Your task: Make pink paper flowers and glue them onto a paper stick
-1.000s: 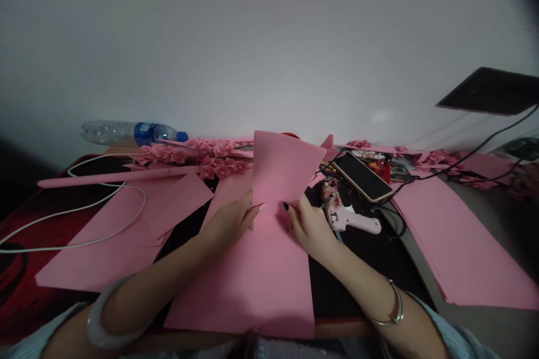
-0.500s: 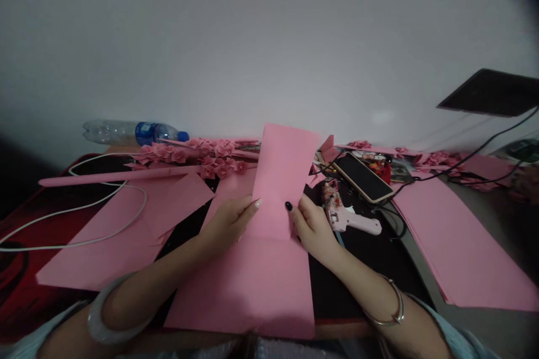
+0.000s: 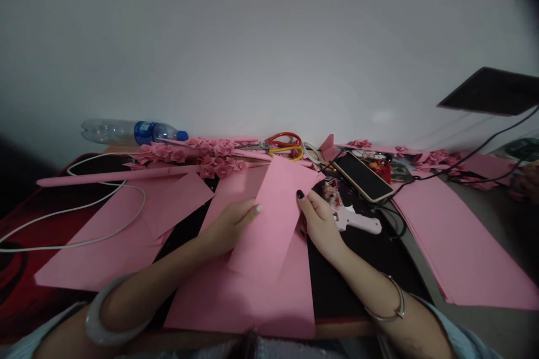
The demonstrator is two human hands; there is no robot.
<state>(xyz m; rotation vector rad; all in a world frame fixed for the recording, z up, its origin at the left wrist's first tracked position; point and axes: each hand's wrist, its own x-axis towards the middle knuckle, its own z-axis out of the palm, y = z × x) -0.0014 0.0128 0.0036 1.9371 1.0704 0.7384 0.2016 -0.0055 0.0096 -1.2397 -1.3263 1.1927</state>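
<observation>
Between my hands is a rectangular piece of pink paper [image 3: 273, 219], tilted, its top leaning right and away from me. My left hand [image 3: 233, 224] pinches its left edge, thumb on the front face and the other fingers mostly hidden behind. On the right edge, my right hand [image 3: 318, 216] grips it with a black-nailed thumb in front. Under the held piece, a larger pink sheet [image 3: 252, 308] lies on the dark table. A pale pink glue gun [image 3: 357, 221] rests just right of my right hand.
Pink paper flowers [image 3: 219, 157] and a long rolled paper stick [image 3: 118, 176] lie at the back left, near a plastic bottle [image 3: 138, 132]. Scissors [image 3: 286, 143] sit behind the paper. A phone [image 3: 364, 176] and stacked pink sheets [image 3: 458, 241] are rightward; a white cable [image 3: 84, 244] loops left.
Both hands have kept hold of the paper while it came down and tilted to the right. The scissors behind it now show. My right hand has shifted slightly right.
</observation>
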